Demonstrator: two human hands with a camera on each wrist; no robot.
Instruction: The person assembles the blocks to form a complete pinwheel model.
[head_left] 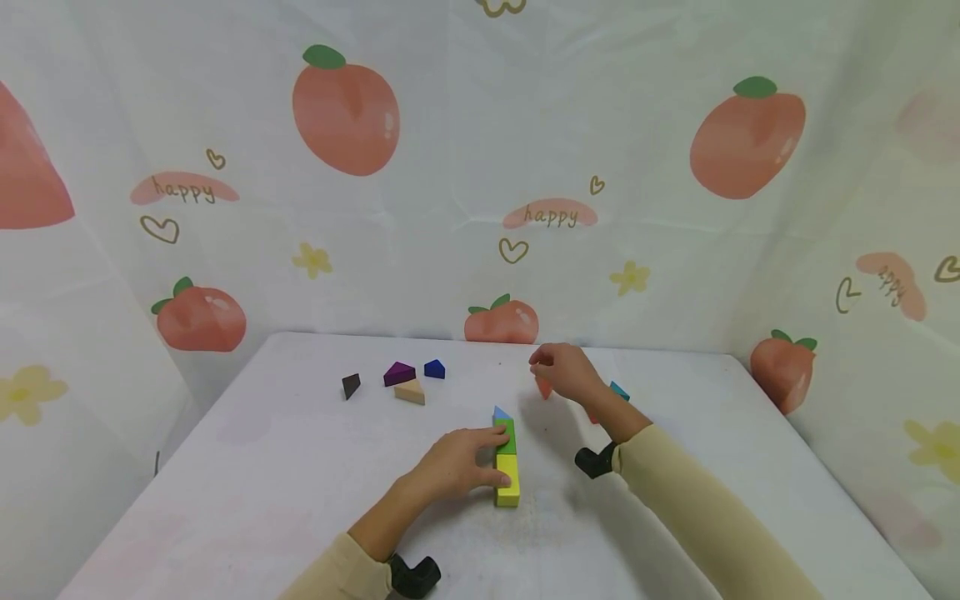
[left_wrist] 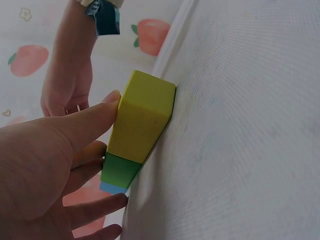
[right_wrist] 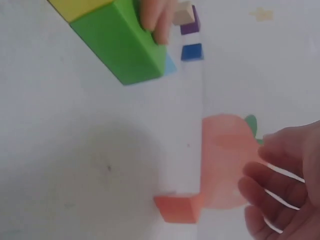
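A yellow block and a green block lie end to end in a row, with a light blue triangular piece at the far end. My left hand rests on the row from its left side. Its thumb touches the yellow block, and other fingers lie on the green one with little bend. Farther back on the right, my right hand hovers near an orange block. The right wrist view shows its fingers loosely bent and apart from that orange block, with nothing between them.
At the back left lie a dark brown piece, a purple block, a natural wood block and a dark blue block. A teal piece and a red piece show partly behind the right forearm. A printed cloth backdrop rises behind the table.
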